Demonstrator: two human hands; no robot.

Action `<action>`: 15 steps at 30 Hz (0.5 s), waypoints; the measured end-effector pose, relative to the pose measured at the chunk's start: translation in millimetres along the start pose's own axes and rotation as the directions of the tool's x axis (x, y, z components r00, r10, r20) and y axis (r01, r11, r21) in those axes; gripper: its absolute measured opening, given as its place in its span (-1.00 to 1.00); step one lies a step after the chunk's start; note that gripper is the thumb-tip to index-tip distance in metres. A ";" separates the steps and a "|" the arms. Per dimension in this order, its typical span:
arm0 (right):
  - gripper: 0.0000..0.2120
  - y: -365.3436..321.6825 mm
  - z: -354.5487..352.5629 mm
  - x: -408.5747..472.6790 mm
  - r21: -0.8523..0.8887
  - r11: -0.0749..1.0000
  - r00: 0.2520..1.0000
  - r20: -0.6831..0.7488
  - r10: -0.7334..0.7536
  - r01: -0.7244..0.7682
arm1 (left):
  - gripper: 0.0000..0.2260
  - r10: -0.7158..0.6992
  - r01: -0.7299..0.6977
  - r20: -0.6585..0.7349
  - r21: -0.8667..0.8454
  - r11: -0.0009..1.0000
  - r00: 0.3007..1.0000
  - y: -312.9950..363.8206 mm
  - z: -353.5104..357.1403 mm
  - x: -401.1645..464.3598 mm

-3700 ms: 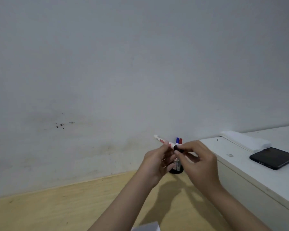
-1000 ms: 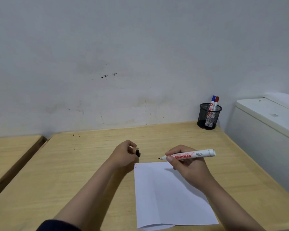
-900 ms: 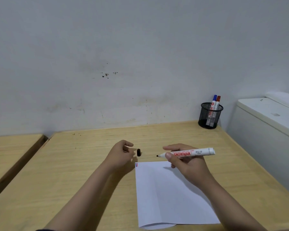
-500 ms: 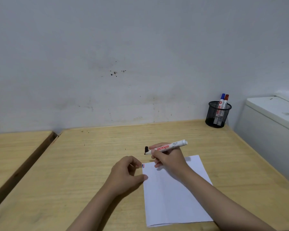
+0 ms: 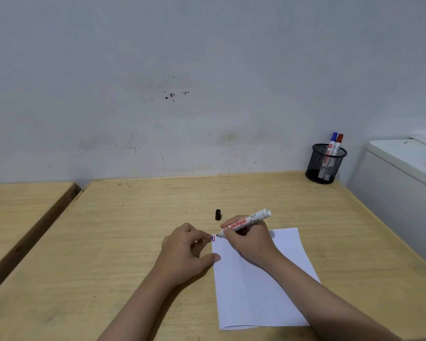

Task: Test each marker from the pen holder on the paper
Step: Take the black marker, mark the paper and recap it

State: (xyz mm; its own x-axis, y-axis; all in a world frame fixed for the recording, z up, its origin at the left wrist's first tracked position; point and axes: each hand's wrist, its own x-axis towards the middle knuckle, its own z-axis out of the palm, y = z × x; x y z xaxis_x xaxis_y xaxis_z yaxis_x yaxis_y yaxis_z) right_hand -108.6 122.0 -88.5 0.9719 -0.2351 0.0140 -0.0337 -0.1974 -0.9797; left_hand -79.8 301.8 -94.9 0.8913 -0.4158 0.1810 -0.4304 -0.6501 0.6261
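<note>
A white sheet of paper (image 5: 258,286) lies on the wooden table (image 5: 123,242). My right hand (image 5: 251,242) grips an uncapped white marker (image 5: 250,221), its black tip touching the paper's top left corner beside short blue and red strokes (image 5: 213,238). My left hand (image 5: 185,254) rests on the table with thumb and fingertips on the paper's left edge, holding nothing. The marker's black cap (image 5: 218,214) stands on the table just behind the hands. A black mesh pen holder (image 5: 324,166) at the back right holds a blue-capped marker (image 5: 332,141) and a red-capped marker (image 5: 339,142).
A white cabinet (image 5: 403,183) stands against the table's right edge. A second wooden table (image 5: 17,212) sits to the left across a narrow gap. A grey wall rises right behind the table.
My left hand has set the black cap down on the table and moved onto the paper's edge. My right hand has brought the marker tip down to the paper's top left corner.
</note>
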 end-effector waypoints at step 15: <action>-0.94 2.9 2.0 3.6 -0.080 0.997 0.999 0.034 0.008 -0.005 | -0.52 0.051 -0.053 0.020 0.190 0.980 0.999 -2.8 1.9 0.3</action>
State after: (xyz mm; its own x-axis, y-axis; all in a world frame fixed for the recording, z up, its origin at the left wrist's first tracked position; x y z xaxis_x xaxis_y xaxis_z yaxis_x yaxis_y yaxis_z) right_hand -104.7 122.5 -91.7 0.9789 -0.2042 -0.0005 -0.0573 -0.2721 -0.9606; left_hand -78.6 302.3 -98.0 0.8654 -0.4606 0.1975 -0.4967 -0.7358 0.4603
